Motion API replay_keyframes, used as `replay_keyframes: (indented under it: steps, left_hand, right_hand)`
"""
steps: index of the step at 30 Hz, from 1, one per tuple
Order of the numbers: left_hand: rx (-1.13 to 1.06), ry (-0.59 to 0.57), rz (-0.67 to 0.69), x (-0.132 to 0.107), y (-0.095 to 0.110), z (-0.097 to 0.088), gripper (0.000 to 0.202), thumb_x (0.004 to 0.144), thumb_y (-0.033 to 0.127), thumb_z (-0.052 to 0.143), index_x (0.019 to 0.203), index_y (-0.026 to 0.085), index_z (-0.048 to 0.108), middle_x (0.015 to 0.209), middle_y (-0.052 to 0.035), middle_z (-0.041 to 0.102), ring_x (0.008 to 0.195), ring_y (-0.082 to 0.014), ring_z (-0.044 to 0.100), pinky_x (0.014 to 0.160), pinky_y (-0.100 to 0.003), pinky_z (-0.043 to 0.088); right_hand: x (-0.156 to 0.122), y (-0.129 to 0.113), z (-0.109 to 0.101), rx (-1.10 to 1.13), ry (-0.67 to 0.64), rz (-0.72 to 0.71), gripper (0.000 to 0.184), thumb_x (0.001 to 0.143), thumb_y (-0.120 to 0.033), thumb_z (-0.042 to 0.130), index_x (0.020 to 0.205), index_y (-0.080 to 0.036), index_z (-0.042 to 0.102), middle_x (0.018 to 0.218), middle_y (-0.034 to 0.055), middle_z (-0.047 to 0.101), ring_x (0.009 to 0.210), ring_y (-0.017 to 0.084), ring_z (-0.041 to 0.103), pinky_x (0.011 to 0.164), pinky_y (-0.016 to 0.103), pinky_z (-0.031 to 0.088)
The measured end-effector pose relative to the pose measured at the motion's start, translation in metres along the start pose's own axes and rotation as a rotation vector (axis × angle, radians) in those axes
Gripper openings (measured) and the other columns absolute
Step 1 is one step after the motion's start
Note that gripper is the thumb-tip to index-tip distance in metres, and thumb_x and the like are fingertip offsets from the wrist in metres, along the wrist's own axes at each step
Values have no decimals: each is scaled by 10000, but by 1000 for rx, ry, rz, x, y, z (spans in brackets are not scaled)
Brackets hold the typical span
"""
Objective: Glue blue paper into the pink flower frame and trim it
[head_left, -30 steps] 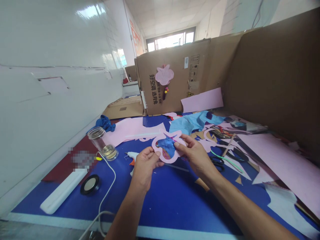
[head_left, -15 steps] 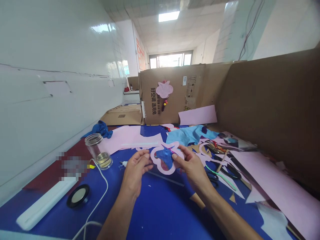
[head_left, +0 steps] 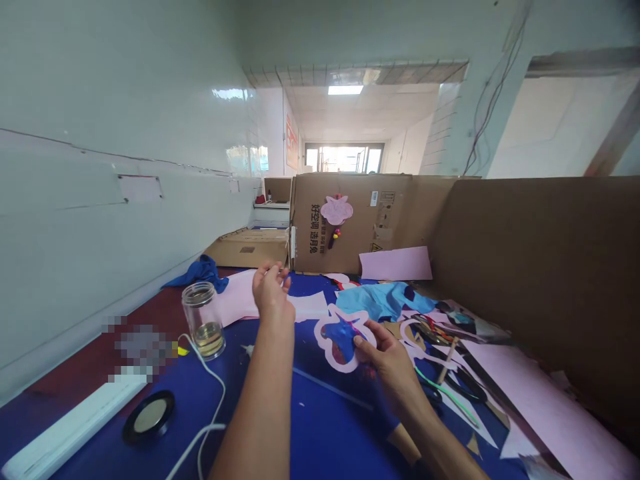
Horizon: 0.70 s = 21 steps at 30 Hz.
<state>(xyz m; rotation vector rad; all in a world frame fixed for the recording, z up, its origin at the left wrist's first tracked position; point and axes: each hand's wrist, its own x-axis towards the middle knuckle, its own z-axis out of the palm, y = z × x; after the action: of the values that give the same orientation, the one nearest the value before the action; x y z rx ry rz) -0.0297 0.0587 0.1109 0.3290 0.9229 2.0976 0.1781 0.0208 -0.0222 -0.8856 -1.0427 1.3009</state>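
Note:
Between thumb and fingers, my right hand [head_left: 393,360] grips a pink flower-shaped cutout [head_left: 327,357] with a scalloped rim. Its middle is covered in something shiny blue, with a bit of magenta at the upper right. Stretched forward over the pink sheet [head_left: 240,300], my left hand [head_left: 271,290] has loosely bent fingers, somewhat apart, and nothing shows in them. Beyond both hands, another pink flower-shaped piece [head_left: 337,211] hangs on the upright cardboard [head_left: 395,233], with a small dark strip bearing yellow and red bits under it.
A lidded-off glass jar [head_left: 204,320] with yellowish liquid stands left, near a black round lid [head_left: 149,417], a white power strip [head_left: 75,427] and a white cable [head_left: 220,380]. Light-blue cloth [head_left: 373,300], scissors [head_left: 465,387], a green strip [head_left: 447,397] and pink offcuts crowd the right.
My left hand has left the flower cutout's side and reached forward. My right hand still holds the cutout, now slightly lower in view. The camera has tilted up.

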Motion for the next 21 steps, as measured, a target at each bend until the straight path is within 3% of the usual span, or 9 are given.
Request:
replay_keyframes:
  steps: [4, 6, 10, 12, 16, 21]
  left_hand:
    - [20, -137, -49, -9, -8, 25, 279, 786, 128, 648, 1055, 200, 626, 976, -34, 744, 676, -107, 689, 661, -241, 507]
    - [129, -296, -46, -15, -2, 29, 221, 785, 131, 655, 1001, 181, 657, 952, -52, 755, 654, -117, 686, 613, -235, 491]
    - [468, -655, 82, -17, 28, 16, 88, 826, 151, 671, 908, 159, 703, 876, -62, 766, 612, -116, 661, 556, -214, 455]
    - [592, -745, 123, -16, 44, 4, 54, 845, 157, 684, 881, 152, 723, 878, -73, 772, 641, -124, 677, 574, -215, 465]
    - [655, -728, 101, -17, 50, -24, 48, 828, 177, 750, 870, 155, 747, 869, -84, 776, 656, -137, 681, 606, -234, 478]
    - [615, -596, -22, -25, 3, -49, 51, 802, 174, 731, 852, 173, 739, 856, -79, 768, 684, -152, 673, 620, -252, 480]
  right_hand:
    - [3, 6, -7, -19, -9, 35, 682, 724, -481, 913, 1308, -238, 658, 775, -18, 734, 452, 131, 527, 387, 233, 365]
    - [4, 7, -10, -5, -1, 52, 702, 700, -474, 929, 1301, -235, 657, 780, -20, 733, 438, 122, 518, 386, 243, 397]
    - [2, 4, -10, -13, 58, 46, 704, 639, -430, 970, 1248, -240, 671, 794, -20, 731, 469, 127, 546, 397, 246, 422]
    - [0, 1, -9, -18, 42, 31, 651, 647, -406, 974, 1210, -234, 696, 743, -34, 696, 465, 111, 507, 388, 232, 391]
    - [-5, -2, -5, -17, 14, 42, 587, 668, -396, 964, 1181, -244, 723, 689, -32, 657, 454, 105, 463, 391, 242, 343]
    - [-4, 1, -7, -44, 28, 38, 586, 665, -407, 966, 1170, -245, 717, 612, -48, 618, 428, 116, 472, 391, 251, 363]
